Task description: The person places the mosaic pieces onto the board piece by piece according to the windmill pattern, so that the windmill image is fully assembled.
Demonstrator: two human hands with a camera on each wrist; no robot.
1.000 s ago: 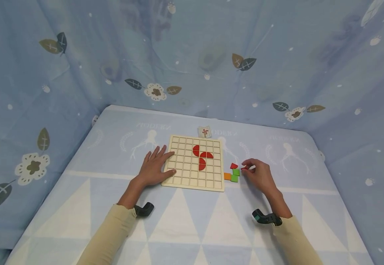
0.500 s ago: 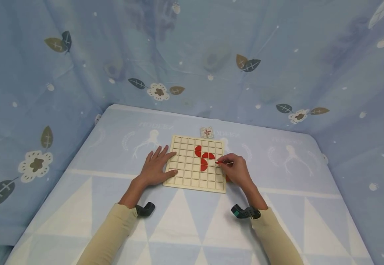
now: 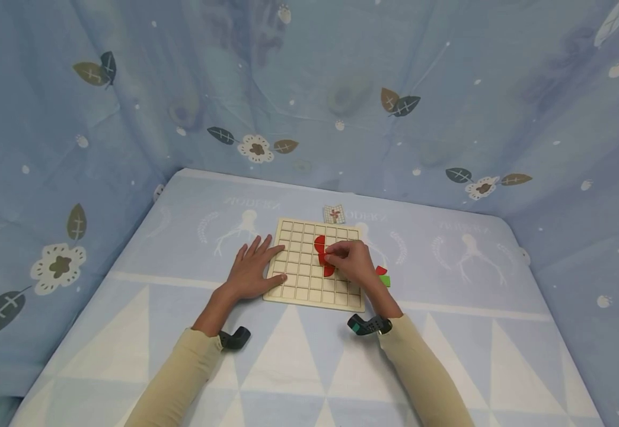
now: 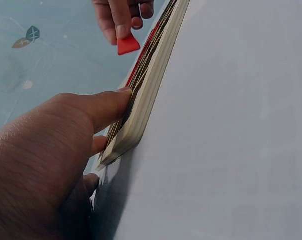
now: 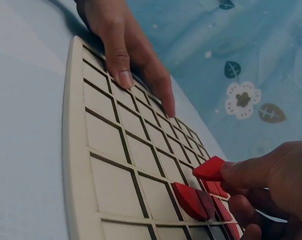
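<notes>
A pale wooden grid board point(image 3: 299, 290) lies on the table, with red quarter-round pieces point(image 3: 319, 242) set in its middle squares. My left hand point(image 3: 249, 270) rests spread over the board's left edge, thumb and index finger on the grid. Over the middle of the board, my right hand point(image 3: 354, 261) pinches a red quarter-round piece point(image 5: 209, 169) between thumb and fingers. In the right wrist view that piece is tilted above the squares, close to the red pieces point(image 5: 193, 201) in the board. The right hand hides part of the red pattern in the head view.
Behind the board lies a small pattern card point(image 3: 334, 214) with a red figure on a grid. Right of the board are a loose red piece point(image 3: 381, 270) and a green square point(image 3: 385, 281), partly behind the right forearm. A patterned blue curtain point(image 3: 309, 89) surrounds the table.
My right hand has picked up a red piece from beside the board and carried it left over the board's middle. The left hand stays on the board's left edge.
</notes>
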